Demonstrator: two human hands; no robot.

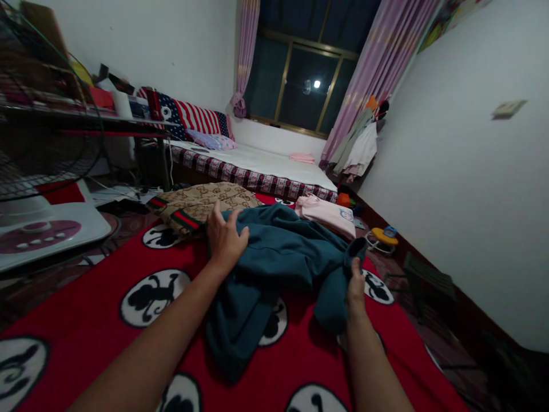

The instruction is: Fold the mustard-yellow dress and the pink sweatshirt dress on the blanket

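Note:
A dark teal garment (pixel 283 246) lies crumpled over a red blanket (pixel 98 292) printed with white medallions and black figures. My left hand (pixel 227 237) rests on the garment's left end, fingers spread apart. At its right end, my right hand (pixel 355 289) is closed on a tube-like part of the cloth, thumb on the near side; its other fingers are mostly hidden. Loose folds of the teal cloth hang toward me between my arms. Just behind my left hand is a tan patterned cloth (pixel 214 197) with green and red stripes. A folded pink garment (pixel 326 214) lies behind the teal one.
A bed (pixel 266 157) with a white top stands below the window. On the left are a cluttered desk (pixel 124 117) and a fan (pixel 47 137). Along the right wall stand a yellow stool (pixel 385 236) and a dark chair (pixel 429 277). Clothes (pixel 362 149) hang by the curtain.

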